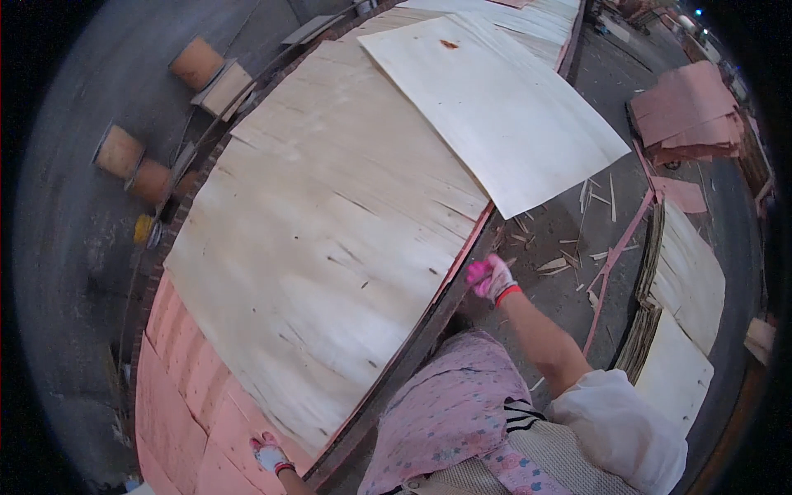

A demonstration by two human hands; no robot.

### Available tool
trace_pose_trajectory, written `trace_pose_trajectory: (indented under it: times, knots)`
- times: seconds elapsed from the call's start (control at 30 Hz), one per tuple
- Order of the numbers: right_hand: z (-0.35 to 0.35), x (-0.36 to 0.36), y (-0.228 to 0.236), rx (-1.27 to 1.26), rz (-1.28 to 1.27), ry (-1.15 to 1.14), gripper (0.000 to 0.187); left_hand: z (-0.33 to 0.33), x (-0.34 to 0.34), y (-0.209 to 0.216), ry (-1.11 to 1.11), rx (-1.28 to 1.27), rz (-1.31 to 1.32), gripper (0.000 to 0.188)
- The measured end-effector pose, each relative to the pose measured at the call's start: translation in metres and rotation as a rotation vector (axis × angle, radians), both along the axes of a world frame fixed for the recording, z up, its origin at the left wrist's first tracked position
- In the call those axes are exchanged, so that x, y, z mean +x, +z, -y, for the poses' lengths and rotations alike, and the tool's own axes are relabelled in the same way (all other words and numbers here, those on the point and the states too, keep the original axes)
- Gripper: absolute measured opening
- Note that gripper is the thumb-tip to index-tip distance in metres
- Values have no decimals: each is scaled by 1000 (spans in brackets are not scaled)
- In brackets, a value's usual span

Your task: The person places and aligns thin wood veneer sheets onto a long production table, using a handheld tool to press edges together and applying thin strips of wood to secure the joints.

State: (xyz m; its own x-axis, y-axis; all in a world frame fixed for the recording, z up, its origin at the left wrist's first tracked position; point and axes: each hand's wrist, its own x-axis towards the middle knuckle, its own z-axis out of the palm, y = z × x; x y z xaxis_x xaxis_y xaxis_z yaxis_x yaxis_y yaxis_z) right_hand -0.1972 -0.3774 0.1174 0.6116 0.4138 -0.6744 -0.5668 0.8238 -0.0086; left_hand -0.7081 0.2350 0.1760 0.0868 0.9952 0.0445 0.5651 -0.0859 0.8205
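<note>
My left hand (268, 454), in a white glove with pink fingertips, rests with fingers apart on the pink sheets (194, 412) at the lower left. Beside it lies a large pale wood veneer sheet (330, 223) with small knots and splits, spread over the long stack. My right hand (493, 279), gloved alike with a red cuff, hangs just off the stack's near edge. Its fingers are curled; whether anything is in them is hidden. A whiter veneer sheet (503, 107) with a brown knot hole lies askew across the far part, one corner jutting past the edge.
On the right stands a stack of pale veneer (681, 289) with rough edges. Wood scraps (557, 264) litter the floor beside a pink strip (615, 264). Pink sheets (685, 111) are piled at the far right. Beyond the table's left edge sit brown cylindrical pieces (121, 153).
</note>
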Motion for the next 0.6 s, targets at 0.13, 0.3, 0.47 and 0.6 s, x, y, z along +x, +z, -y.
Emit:
trace_pose_trajectory:
  times: [0.13, 0.3, 0.47, 0.6]
  knots:
    - [44, 66, 1, -260, 91, -215, 38, 8, 12, 6, -236, -174, 192, 23]
    - [85, 133, 54, -302, 49, -319, 41, 26, 89, 11, -460, -573, 420, 38]
    - [81, 131, 99, -592, 440, -145, 29, 140, 247, 79, -660, -535, 44, 37]
    - [-8, 34, 182, -457, 517, 35, 32, 219, 350, 122, -951, -960, 141, 40]
